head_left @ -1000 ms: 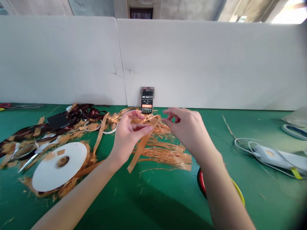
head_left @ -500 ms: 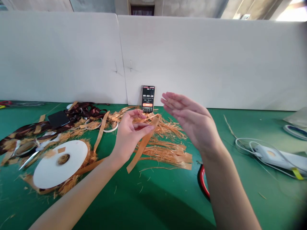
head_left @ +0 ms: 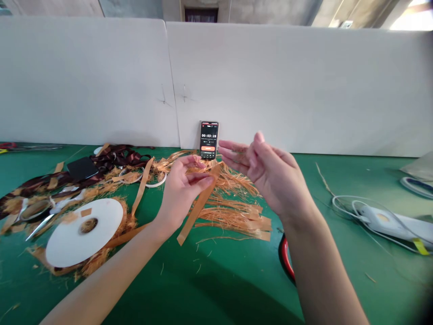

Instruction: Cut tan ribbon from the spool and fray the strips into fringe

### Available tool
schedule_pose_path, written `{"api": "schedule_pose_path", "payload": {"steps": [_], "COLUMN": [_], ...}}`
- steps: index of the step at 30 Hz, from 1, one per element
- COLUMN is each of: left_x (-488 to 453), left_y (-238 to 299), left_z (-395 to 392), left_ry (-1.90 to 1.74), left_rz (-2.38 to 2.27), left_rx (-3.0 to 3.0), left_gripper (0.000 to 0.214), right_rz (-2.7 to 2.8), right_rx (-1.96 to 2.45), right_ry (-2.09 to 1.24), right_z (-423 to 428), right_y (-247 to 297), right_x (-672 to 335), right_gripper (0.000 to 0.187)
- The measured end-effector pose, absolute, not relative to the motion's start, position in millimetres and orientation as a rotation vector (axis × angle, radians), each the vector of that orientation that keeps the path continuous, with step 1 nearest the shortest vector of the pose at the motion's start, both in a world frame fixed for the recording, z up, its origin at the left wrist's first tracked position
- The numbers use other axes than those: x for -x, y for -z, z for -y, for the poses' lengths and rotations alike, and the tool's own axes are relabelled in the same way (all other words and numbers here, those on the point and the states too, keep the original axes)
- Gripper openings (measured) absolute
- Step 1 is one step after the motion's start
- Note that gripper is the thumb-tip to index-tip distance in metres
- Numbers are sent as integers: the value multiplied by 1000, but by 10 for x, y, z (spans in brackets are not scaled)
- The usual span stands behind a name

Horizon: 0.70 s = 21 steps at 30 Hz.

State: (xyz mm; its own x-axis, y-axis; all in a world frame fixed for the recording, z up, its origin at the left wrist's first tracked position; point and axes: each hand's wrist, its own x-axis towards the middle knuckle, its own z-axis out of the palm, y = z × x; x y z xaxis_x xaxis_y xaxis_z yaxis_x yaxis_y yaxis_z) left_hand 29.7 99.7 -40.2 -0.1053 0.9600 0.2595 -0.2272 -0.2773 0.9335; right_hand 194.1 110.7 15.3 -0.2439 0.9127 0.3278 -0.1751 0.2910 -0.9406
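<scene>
While clamped in the left hand, thumb against fingers, tan strip slanting, right of the white reel. Already frayed: strips on the tabletop, farther right of the reel. Apparently remaining: lower length, unshredded. Right hand raised, well right of the reel, fingers extended, thumb upright; pinch or gap not determinable.

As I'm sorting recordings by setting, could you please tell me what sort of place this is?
Probably a craft or ribbon workshop: a green tabletop bears frayed orange strips, a large white spool and a heap of dark ribbon.
</scene>
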Motion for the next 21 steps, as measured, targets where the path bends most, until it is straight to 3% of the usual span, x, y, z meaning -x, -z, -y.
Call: {"api": "schedule_pose_path", "payload": {"steps": [5, 12, 16, 21], "left_x": [-296, -256, -251, -276], "left_y": [406, 427, 419, 394], "left_z": [-1017, -1047, -1038, -1030], "left_ry": [-1562, -1664, -1654, -1624], "left_rz": [-1000, -972, -980, -972], "left_rx": [-1178, -1190, -1182, -1200], "left_gripper": [38, 36, 36, 35], "right_rz": [1341, 1813, 2015, 1463], "right_rx": [769, 1417, 1122, 685], "right_ry": [-1296, -1141, -1451, -1412], "right_z": [-1088, -1160, -1162, -1164], "right_y": [-259, -124, -118, -123], "right_x": [-2029, -2150, -2158, -2076], "right_gripper": [42, 35, 35, 22]}}
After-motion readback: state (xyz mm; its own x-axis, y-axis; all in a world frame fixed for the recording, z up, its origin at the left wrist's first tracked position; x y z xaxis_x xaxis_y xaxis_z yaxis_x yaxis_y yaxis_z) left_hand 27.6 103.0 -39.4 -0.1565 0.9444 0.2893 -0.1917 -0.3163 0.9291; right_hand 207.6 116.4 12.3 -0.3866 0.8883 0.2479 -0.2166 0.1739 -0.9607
